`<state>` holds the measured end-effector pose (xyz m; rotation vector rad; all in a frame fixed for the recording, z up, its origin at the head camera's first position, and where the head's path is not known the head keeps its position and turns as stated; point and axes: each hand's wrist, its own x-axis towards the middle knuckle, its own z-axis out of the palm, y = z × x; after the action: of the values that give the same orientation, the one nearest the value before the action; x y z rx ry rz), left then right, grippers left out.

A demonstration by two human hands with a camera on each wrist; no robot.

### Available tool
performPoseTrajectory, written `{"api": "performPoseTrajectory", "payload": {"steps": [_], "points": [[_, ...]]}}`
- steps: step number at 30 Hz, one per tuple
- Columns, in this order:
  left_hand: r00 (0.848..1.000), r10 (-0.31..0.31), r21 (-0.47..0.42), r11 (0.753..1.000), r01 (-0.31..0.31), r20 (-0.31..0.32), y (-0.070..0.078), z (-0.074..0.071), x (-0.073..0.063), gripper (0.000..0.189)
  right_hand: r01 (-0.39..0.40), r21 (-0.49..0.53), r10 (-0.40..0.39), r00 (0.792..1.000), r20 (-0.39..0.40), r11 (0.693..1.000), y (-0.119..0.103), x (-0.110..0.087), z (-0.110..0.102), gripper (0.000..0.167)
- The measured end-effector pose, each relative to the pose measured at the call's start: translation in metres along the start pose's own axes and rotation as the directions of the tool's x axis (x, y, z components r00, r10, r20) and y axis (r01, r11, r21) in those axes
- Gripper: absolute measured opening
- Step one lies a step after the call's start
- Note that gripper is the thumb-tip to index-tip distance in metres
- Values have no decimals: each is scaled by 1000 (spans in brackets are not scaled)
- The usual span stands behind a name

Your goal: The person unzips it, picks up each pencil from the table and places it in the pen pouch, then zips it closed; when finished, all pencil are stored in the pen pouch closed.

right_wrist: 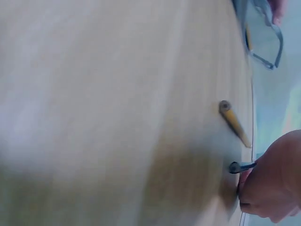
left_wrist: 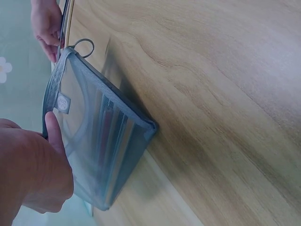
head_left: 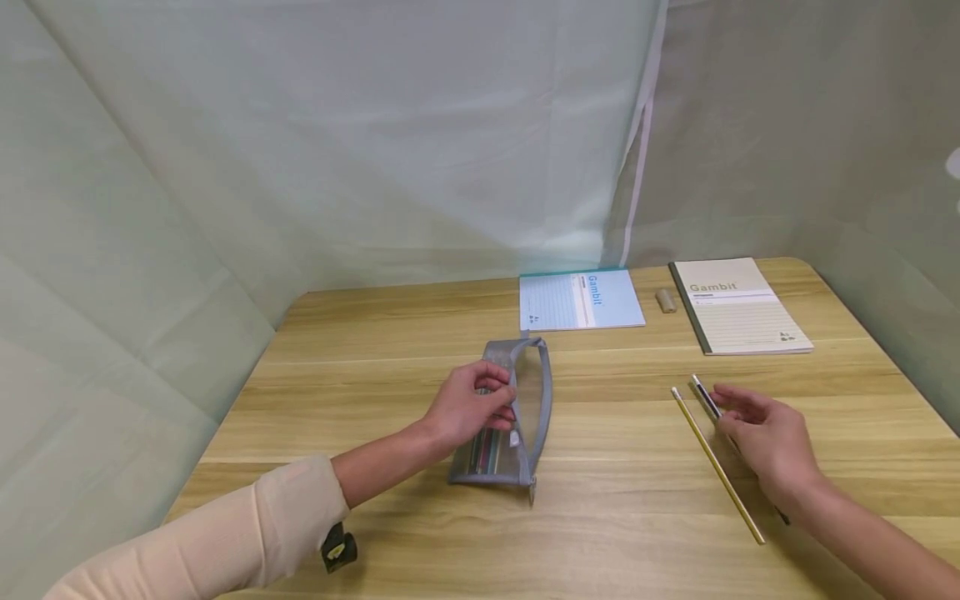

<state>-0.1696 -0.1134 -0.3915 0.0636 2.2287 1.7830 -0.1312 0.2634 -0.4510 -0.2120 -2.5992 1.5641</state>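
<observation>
A grey mesh pencil case (head_left: pixel 547 400) lies in the middle of the table, its zipped mouth gaping toward the right. My left hand (head_left: pixel 468 406) pinches the near side of that mouth between thumb and fingers, as the left wrist view also shows. Several slim coloured sticks (left_wrist: pixel 104 129) show through the mesh. To the right, my right hand (head_left: pixel 776 437) holds a dark pencil (head_left: pixel 706 397) with thumb and fingers; the hand covers its middle. Its round dark end (right_wrist: pixel 234 167) sticks out below the hand in the right wrist view. A yellow pencil (head_left: pixel 716 462) lies just left of it.
At the back of the table are a blue notebook (head_left: pixel 551 302), a small tan eraser-like block (head_left: pixel 665 301) and a cream notebook (head_left: pixel 738 317). Pale cloth (head_left: pixel 420 142) hangs behind the table. A black strap device (head_left: pixel 339 548) is near my left sleeve.
</observation>
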Motion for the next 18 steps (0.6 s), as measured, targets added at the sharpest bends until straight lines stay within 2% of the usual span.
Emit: {"api": "performPoseTrajectory", "payload": {"steps": [3,6,13,18], "points": [[1000,-2,-1,1000,2,4,0,0,0,22,-99,60,97,994,44,993,-5,4,-4,47],[1000,-3,-1,1000,3,8,-1,0,1,21,-167,131,157,984,83,977,-9,8,-6,50],[1000,-11,2,1000,11,11,-1,0,1,22,-196,210,168,975,144,958,-24,16,-6,54],[1000,-17,1,1000,17,8,0,0,2,22,-225,262,179,966,189,938,-41,23,2,56]]}}
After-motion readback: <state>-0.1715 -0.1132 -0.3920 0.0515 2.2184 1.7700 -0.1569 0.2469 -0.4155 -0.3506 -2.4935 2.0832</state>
